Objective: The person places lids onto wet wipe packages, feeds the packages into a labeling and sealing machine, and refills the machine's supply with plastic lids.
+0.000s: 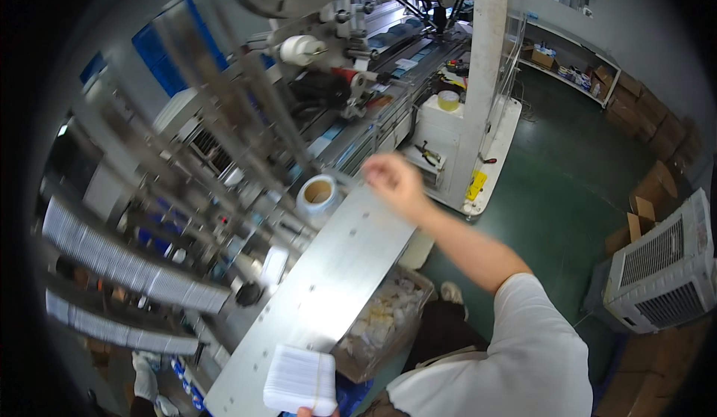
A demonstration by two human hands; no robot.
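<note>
My right hand (393, 181) reaches out over the far end of a long metal plate (336, 267) on a packing machine. It is blurred, with its fingers curled, just right of a roll of clear tape (317, 193). Whether it holds anything I cannot tell. At the bottom edge only the fingertips of my left hand (308, 412) show. They grip a banded stack of white sheets (300, 378) resting at the near end of the plate.
A cardboard box of white and yellowish scraps (382, 320) sits under the plate's right side. Rows of white packets (112, 260) fill the machine's feeders at left. A white cooler unit (665, 271) and cardboard boxes (657, 185) stand on the green floor at right.
</note>
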